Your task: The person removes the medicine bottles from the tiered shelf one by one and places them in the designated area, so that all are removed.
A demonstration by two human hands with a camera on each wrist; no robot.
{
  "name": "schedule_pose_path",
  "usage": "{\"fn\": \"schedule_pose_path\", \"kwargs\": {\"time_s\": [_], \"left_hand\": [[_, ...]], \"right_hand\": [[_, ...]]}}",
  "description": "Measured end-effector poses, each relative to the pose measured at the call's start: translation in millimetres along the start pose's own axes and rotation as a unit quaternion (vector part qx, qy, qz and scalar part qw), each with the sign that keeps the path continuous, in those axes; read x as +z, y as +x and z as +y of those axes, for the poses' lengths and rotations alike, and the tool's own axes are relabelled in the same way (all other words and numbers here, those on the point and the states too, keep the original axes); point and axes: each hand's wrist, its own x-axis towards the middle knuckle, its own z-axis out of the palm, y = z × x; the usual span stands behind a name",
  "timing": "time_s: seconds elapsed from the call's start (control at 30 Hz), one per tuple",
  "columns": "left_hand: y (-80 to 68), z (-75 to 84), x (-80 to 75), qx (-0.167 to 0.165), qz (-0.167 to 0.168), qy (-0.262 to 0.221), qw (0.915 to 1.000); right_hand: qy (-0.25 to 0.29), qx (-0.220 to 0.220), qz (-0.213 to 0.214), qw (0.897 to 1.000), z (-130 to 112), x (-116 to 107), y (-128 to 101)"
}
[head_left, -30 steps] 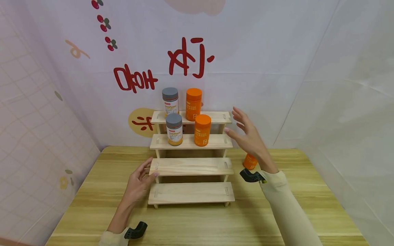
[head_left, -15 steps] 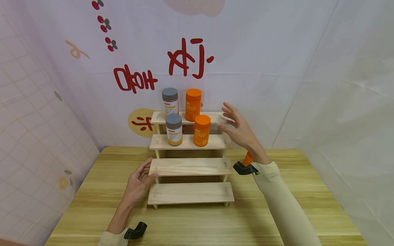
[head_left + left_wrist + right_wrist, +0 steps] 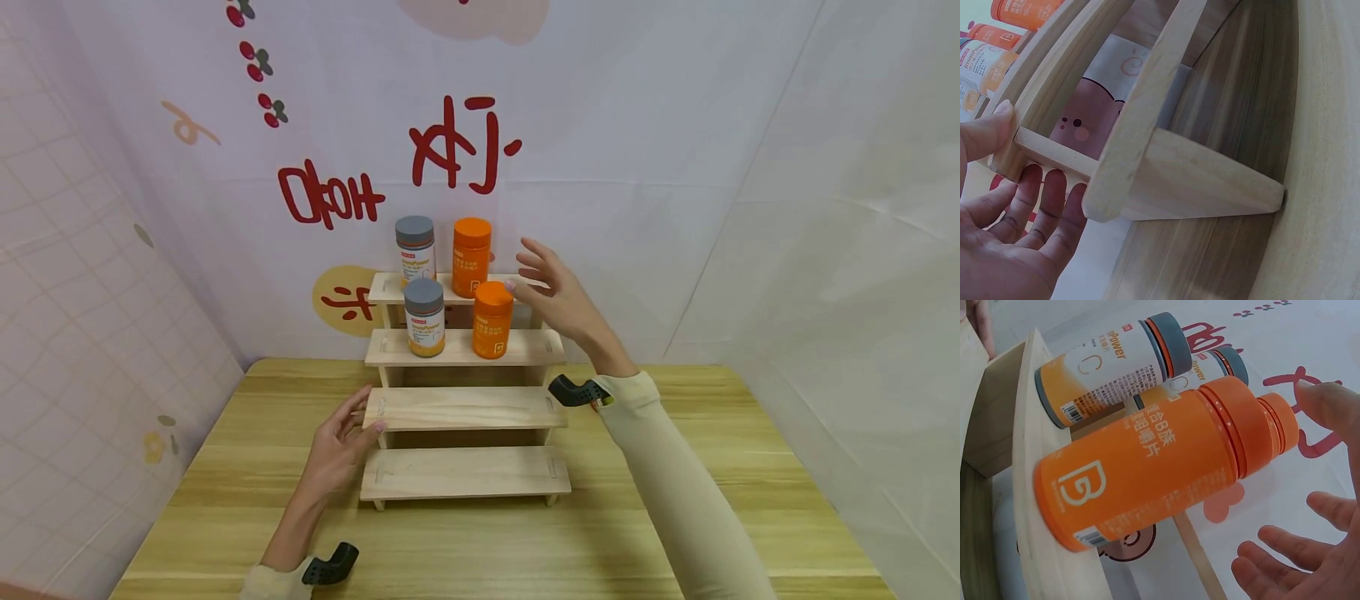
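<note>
Right hand, fingers spread and holding nothing, sits just beside the orange bottle at its 3 o'clock; the bottle stands upright on the second-highest step of the wooden stand. Left hand, fingers loosely extended, rests its thumb against the stand's third step at 9 o'clock, gripping nothing.

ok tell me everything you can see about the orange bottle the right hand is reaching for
The orange bottle is all orange, plastic by the look of it, with a ribbed screw cap and a white letter B logo above a small barcode label. It stands upright on the second step from the top of the wooden stepped shelf, right of a grey-capped bottle. The right hand is spread open beside it; a fingertip sits at the cap, but actual contact is unclear.
</note>
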Motion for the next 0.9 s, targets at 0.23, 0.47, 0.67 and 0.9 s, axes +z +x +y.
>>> {"fn": "schedule_pose_path", "kwargs": {"time_s": [0.23,0.47,0.67,0.9], "left_hand": [[-1.0,2.1,0.3,-0.010,-0.001,-0.001,1.0000],[-1.1,2.8,-0.1,-0.005,0.001,0.000,1.0000],[0.0,-0.3,-1.0,-0.007,0.002,0.001,1.0000],[-1.6,-0.4,-0.4,-0.011,-0.007,-0.001,0.9999]], "right_hand": [[0.015,0.019,-0.006,1.000,-5,9,13],[0.019,0.040,-0.005,0.999,-13,18,26],[0.014,0.063,-0.007,0.998,-21,26,37],[0.001,0.081,-0.006,0.997,-28,31,47]]}}
